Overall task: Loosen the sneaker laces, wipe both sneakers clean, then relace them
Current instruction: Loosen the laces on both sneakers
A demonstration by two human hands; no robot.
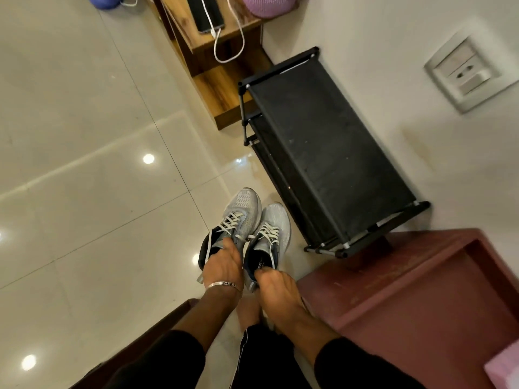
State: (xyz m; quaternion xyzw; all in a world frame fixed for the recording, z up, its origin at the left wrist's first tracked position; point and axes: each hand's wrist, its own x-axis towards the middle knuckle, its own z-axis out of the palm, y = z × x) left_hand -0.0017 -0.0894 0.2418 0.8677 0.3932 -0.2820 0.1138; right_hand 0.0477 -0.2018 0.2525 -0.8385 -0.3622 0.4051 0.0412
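You're holding a sneaker in each hand, over the tiled floor (84,136) just beside the black rack (331,153). Your left hand (222,265) (bracelet on the wrist) is gripping the left sneaker (241,211) at the collar, fingers hooked inside the opening. Your right hand (276,287) is pinching the right sneaker (273,228) at the heel; the fingertips are prob. curled under the rim, but they're hidden from here.

Both pairs of laces (231,220) are looking crossed and snug, so loosening is not yet done. Set the pair down somewhere steady before working: one shoe at a time, w/ one hand pinning the heel while the other is pulling slack from the top eyelets down. Don't yank; ease each crossing.

The uppers are grey mesh, soft and porous, so they're likely holding dust in the weave. Collars and linings are dark navy and padded. Laces are flat, pale, woven. The floor is glossy, throwing back ceiling lights, so a shoe may slide on it.
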